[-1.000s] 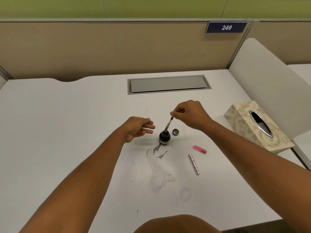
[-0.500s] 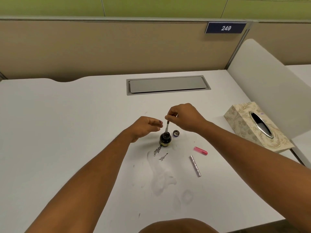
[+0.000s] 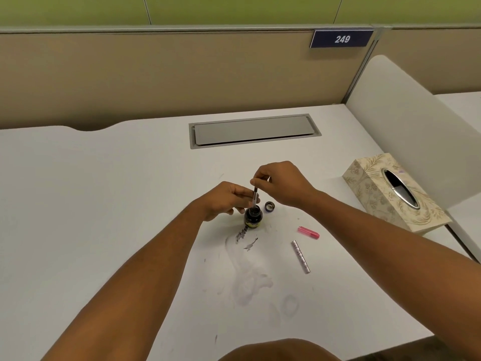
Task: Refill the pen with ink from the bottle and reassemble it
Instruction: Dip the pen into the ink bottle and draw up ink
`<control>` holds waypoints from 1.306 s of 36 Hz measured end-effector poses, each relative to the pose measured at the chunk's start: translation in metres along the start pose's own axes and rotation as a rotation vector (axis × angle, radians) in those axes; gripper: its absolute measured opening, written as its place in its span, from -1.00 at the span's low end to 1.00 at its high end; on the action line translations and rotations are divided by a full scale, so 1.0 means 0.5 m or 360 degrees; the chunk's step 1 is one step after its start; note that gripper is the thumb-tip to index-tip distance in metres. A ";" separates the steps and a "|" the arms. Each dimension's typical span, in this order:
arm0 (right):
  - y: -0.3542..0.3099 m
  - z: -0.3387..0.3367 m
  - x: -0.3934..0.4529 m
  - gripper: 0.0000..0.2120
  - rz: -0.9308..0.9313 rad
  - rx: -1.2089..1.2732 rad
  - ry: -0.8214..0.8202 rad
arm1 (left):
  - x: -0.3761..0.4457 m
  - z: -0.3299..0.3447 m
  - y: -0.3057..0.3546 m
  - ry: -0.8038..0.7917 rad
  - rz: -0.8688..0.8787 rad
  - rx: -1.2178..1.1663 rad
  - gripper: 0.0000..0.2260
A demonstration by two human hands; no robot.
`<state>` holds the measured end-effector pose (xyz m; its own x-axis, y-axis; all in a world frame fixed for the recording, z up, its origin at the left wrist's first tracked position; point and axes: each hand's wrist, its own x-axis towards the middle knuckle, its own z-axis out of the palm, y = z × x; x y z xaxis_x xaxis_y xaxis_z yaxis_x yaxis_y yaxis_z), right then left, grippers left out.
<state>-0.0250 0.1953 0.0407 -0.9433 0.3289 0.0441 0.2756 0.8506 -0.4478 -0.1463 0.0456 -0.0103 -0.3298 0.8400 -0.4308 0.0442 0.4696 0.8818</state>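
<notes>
A single head-worn wide-angle view looks forward and down from above the worktop (image 3: 104, 204), both forearms reaching away toward the partition (image 3: 156, 74).

Bottle cap (image 3: 269, 206) just beside ink bottle (image 3: 253, 217)

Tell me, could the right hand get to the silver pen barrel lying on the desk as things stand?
Probably not at once: the right hand is pinching the pen's inner part over the ink bottle. The silver pen barrel lies in the open with nothing over it, so the path looks free once that hand lets go.
</notes>
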 end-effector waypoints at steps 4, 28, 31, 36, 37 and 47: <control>0.005 0.007 -0.006 -0.79 -0.0011 0.0006 0.0042 | 0.006 0.004 -0.002 -0.0014 0.0004 -0.0064 -0.78; 0.027 0.032 -0.032 -0.81 -0.0115 0.0038 0.0202 | 0.011 0.014 -0.003 -0.0044 -0.0038 -0.0062 -0.81; 0.028 0.033 -0.035 -0.81 -0.0140 -0.0003 0.0215 | 0.010 0.014 -0.001 -0.0050 -0.0033 -0.0060 -0.78; 0.026 0.034 -0.042 -0.82 -0.0160 -0.0025 0.0252 | 0.010 0.014 -0.009 -0.0030 0.0014 -0.0132 -0.76; 0.026 0.034 -0.043 -0.82 -0.0167 -0.0037 0.0250 | 0.011 0.014 -0.012 -0.0022 0.0022 -0.0132 -0.76; 0.031 0.054 -0.055 -0.86 -0.0228 -0.0109 0.0249 | 0.011 0.017 -0.018 0.0011 0.0075 -0.0083 -0.76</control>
<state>0.0004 0.1886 0.0084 -0.9352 0.2574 0.2433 0.1575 0.9174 -0.3654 -0.1404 0.0482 -0.0224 -0.3351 0.8588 -0.3875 0.0104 0.4146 0.9099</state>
